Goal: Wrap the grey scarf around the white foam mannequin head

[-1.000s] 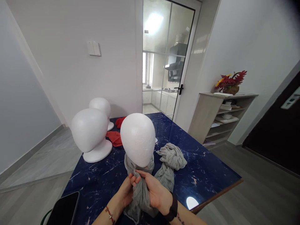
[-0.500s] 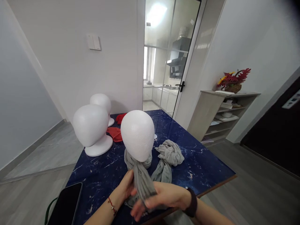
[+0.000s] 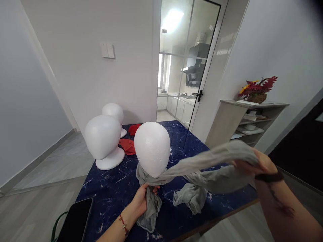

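Note:
A white foam head (image 3: 152,148) stands on the dark blue marble table (image 3: 113,186) with a grey scarf (image 3: 202,163) wrapped around its neck. My left hand (image 3: 141,201) pinches the scarf just below the head, where one end hangs down. My right hand (image 3: 254,164) is raised at the right and grips the other end, stretched out sideways from the neck. A loose fold of the scarf droops onto the table between my hands.
Two more white foam heads (image 3: 103,139) (image 3: 113,112) stand at the back left, with red cloths (image 3: 127,145) beside them. A black phone (image 3: 75,220) lies near the table's front left corner. A shelf unit (image 3: 242,119) with a flower basket stands at the right, beside a glass door.
My right hand has swung up and out to the right, pulling the long end of the scarf taut. My left hand has stayed at the head's neck.

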Motion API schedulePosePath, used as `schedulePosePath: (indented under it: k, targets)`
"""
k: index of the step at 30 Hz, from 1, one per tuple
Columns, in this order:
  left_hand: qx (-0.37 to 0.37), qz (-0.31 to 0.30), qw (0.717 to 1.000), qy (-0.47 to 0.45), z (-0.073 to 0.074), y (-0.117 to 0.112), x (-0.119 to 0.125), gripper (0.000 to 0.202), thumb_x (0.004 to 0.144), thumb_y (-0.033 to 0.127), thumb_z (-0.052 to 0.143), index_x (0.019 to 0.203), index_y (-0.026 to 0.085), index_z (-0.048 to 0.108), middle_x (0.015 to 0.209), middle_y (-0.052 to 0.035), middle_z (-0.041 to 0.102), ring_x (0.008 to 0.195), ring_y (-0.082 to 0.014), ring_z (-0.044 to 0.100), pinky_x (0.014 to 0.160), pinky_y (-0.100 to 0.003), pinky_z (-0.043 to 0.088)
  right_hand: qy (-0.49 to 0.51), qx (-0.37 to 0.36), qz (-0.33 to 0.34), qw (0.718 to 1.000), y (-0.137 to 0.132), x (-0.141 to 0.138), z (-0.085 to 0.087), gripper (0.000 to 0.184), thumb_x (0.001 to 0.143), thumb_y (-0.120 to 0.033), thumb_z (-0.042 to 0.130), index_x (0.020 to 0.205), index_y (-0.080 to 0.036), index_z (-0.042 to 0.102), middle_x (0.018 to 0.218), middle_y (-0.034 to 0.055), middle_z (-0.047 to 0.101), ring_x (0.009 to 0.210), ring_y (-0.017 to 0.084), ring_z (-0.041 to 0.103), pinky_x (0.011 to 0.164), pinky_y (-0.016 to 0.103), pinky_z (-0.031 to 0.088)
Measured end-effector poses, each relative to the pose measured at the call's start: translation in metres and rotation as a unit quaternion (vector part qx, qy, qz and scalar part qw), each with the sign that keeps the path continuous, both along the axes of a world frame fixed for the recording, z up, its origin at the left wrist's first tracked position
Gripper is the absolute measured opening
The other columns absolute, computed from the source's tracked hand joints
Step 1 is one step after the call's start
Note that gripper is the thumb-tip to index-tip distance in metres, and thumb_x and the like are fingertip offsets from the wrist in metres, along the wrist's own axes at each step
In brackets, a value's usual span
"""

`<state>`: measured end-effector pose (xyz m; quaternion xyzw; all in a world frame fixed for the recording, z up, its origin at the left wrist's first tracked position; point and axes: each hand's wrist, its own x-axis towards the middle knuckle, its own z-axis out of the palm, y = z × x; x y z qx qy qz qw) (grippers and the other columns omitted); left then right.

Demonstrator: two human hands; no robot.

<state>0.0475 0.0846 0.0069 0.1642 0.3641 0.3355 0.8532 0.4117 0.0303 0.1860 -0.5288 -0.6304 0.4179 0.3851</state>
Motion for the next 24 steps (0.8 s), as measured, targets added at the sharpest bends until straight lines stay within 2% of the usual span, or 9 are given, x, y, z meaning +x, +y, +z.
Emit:
schedulePosePath:
  k: [3, 5, 7, 10, 13, 17, 20, 22, 24]
  targets:
    - [0.014, -0.005, 1.000, 0.002, -0.001, 0.000, 0.000, 0.023, 0.080, 0.018, 0.048, 0.068, 0.007, 0.064, 0.051, -0.0008, 0.051, 0.047, -0.0098, 0.048, 0.050, -0.021, 0.039, 0.003, 0.129, 0.101, 0.986, 0.031, -0.047, 0.046, 0.038, 0.066, -0.056, 0.069, 0.072, -0.019, 0.063, 0.051, -0.0051, 0.051, 0.039, 0.006, 0.039, 0.041, 0.020, 0.033]
    - [0.017, -0.013, 1.000, 0.000, -0.003, 0.000, 0.000, 0.022, 0.079, 0.017, 0.049, 0.070, 0.006, 0.065, 0.052, -0.0005, 0.051, 0.047, -0.0091, 0.047, 0.050, -0.021, 0.038, -0.050, 0.220, 0.157, 0.961, 0.053, -0.092, 0.081, 0.024, 0.073, -0.040, 0.069, 0.079, -0.017, 0.063, 0.063, -0.0025, 0.056, 0.052, 0.007, 0.046, 0.049, 0.020, 0.037]
    - [0.013, -0.012, 1.000, 0.002, -0.005, -0.001, 0.000, 0.021, 0.079, 0.019, 0.052, 0.071, 0.006, 0.066, 0.054, -0.0004, 0.052, 0.046, -0.0085, 0.046, 0.050, -0.021, 0.038, -0.090, 0.291, 0.221, 0.926, 0.075, -0.137, 0.112, 0.018, 0.079, -0.032, 0.064, 0.081, -0.014, 0.063, 0.068, -0.0017, 0.056, 0.059, 0.007, 0.047, 0.054, 0.020, 0.038]
    - [0.009, -0.005, 1.000, 0.015, -0.007, -0.001, 0.001, 0.022, 0.079, 0.024, 0.059, 0.073, 0.005, 0.067, 0.056, -0.0003, 0.053, 0.047, -0.0077, 0.046, 0.050, -0.021, 0.038, -0.123, 0.334, 0.280, 0.892, 0.119, -0.190, 0.137, 0.018, 0.084, -0.029, 0.058, 0.083, -0.012, 0.062, 0.069, -0.0021, 0.055, 0.060, 0.006, 0.044, 0.055, 0.019, 0.035]
    - [0.022, -0.009, 0.999, 0.031, -0.006, -0.002, 0.002, 0.027, 0.079, 0.029, 0.061, 0.075, 0.003, 0.068, 0.056, -0.0003, 0.052, 0.047, -0.0074, 0.046, 0.050, -0.021, 0.037, -0.164, 0.287, 0.268, 0.905, 0.175, -0.219, 0.131, 0.018, 0.084, -0.028, 0.059, 0.082, -0.011, 0.062, 0.069, -0.0017, 0.056, 0.056, 0.005, 0.041, 0.052, 0.019, 0.032]
    - [0.023, -0.021, 0.999, 0.031, 0.000, -0.002, 0.001, 0.039, 0.083, 0.039, 0.055, 0.072, 0.003, 0.068, 0.053, 0.0003, 0.048, 0.047, -0.0081, 0.046, 0.049, -0.020, 0.037, -0.161, 0.108, 0.204, 0.960, 0.239, -0.222, 0.094, 0.021, 0.081, -0.030, 0.063, 0.073, -0.011, 0.062, 0.062, -0.0019, 0.054, 0.048, 0.004, 0.038, 0.045, 0.019, 0.029]
    - [0.025, -0.030, 0.999, 0.013, 0.004, -0.002, 0.000, 0.043, 0.083, 0.043, 0.054, 0.068, 0.005, 0.067, 0.051, 0.0005, 0.047, 0.046, -0.0082, 0.045, 0.050, -0.020, 0.036, -0.063, -0.011, 0.203, 0.977, 0.258, -0.210, 0.072, 0.024, 0.085, -0.034, 0.057, 0.081, -0.010, 0.061, 0.063, -0.0027, 0.053, 0.046, 0.002, 0.038, 0.045, 0.017, 0.031]
    - [0.023, -0.035, 0.999, 0.004, 0.006, -0.002, 0.000, 0.046, 0.084, 0.045, 0.051, 0.069, 0.005, 0.066, 0.051, 0.0002, 0.047, 0.045, -0.0082, 0.044, 0.049, -0.020, 0.035, 0.012, -0.042, 0.226, 0.973, 0.259, -0.204, 0.068, 0.027, 0.087, -0.036, 0.054, 0.091, -0.010, 0.061, 0.066, -0.0032, 0.054, 0.046, 0.001, 0.037, 0.047, 0.015, 0.032]
    - [0.017, -0.042, 0.999, -0.003, 0.006, -0.002, -0.001, 0.051, 0.086, 0.047, 0.046, 0.068, 0.004, 0.066, 0.051, -0.0006, 0.047, 0.045, -0.0087, 0.044, 0.048, -0.020, 0.035, 0.027, -0.061, 0.245, 0.967, 0.257, -0.202, 0.070, 0.028, 0.085, -0.037, 0.057, 0.095, -0.010, 0.060, 0.067, -0.0034, 0.055, 0.047, 0.001, 0.038, 0.046, 0.014, 0.033]
